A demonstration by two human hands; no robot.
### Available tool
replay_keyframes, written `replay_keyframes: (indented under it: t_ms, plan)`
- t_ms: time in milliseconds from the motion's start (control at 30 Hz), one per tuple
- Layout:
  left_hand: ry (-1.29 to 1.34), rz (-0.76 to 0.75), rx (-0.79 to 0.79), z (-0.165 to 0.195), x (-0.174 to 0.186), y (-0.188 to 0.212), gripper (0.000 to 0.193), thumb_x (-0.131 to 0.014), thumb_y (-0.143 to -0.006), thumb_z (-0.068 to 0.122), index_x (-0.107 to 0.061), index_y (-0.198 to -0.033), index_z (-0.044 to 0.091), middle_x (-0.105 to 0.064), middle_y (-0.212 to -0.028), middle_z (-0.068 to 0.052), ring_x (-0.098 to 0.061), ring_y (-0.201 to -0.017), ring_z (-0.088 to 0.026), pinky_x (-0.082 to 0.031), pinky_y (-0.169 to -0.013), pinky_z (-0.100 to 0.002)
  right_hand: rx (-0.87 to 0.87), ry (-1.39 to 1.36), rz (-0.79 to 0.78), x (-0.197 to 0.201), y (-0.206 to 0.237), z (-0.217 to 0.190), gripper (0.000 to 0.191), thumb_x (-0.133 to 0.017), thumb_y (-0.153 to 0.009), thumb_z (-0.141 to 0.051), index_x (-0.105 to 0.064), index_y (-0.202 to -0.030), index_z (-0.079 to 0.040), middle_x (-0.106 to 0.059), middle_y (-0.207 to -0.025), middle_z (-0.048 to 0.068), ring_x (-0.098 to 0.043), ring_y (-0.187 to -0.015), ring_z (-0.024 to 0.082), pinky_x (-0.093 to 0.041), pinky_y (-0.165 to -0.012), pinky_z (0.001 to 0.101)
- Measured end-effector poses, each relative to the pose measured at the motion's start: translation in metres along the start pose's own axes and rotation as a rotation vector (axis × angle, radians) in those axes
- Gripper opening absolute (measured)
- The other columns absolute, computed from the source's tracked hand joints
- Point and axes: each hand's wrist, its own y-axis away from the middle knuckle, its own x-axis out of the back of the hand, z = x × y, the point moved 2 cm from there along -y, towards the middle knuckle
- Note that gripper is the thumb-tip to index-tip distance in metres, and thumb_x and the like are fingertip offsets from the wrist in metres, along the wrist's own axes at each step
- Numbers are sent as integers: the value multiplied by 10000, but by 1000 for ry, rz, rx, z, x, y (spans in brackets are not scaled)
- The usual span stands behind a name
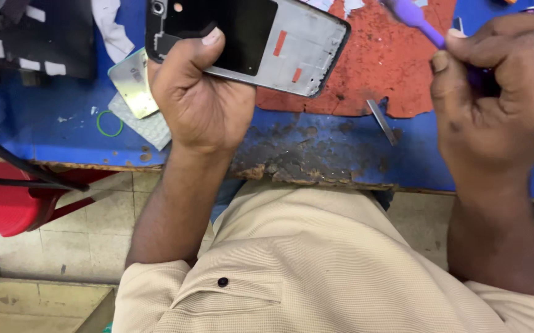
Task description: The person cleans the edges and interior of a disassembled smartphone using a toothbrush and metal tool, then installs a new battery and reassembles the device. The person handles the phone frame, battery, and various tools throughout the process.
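Observation:
My left hand (200,98) grips the near end of an opened phone frame (304,46), thumb pressed on its dark inner panel. The frame is silver-grey with small orange strips and a camera hole at its top left corner. It is held above a worn blue work table (316,148). My right hand (498,92) is closed around a purple-handled tool (413,17) whose handle sticks out toward the upper left. The tool's working end is hidden inside the fist.
A torn red mat (390,68) lies on the table under the phone. A thin metal strip (382,121), a green rubber ring (109,123), a shiny metal plate (132,83) and a white mesh pad (146,126) lie nearby. A red stool (8,203) stands at left.

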Motion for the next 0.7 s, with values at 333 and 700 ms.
replay_keyframes:
  t_ms: [333, 700]
  plan:
    - [14, 47, -12, 11, 2, -5, 240, -476, -1086, -104, -602, -1286, -62, -693, -1192, -119, -660, -1142, -216, -467, -1143, -363, 102, -339, -236, -32, -7, -63, 202, -801, -843, 66, -604, -851, 20, -625, -926, 135, -671, -797, 247, -555, -664, 363]
    - [115, 66, 137, -7, 2, 3, 302, -480, -1049, -55, -570, -1337, -64, -673, -1266, -143, -631, -1220, -262, -441, -1193, -417, 202, 176, -70, -16, -8, -4, 184, -772, -989, 107, -608, -989, 22, -636, -1056, 140, -624, -855, 262, -495, -704, 345]
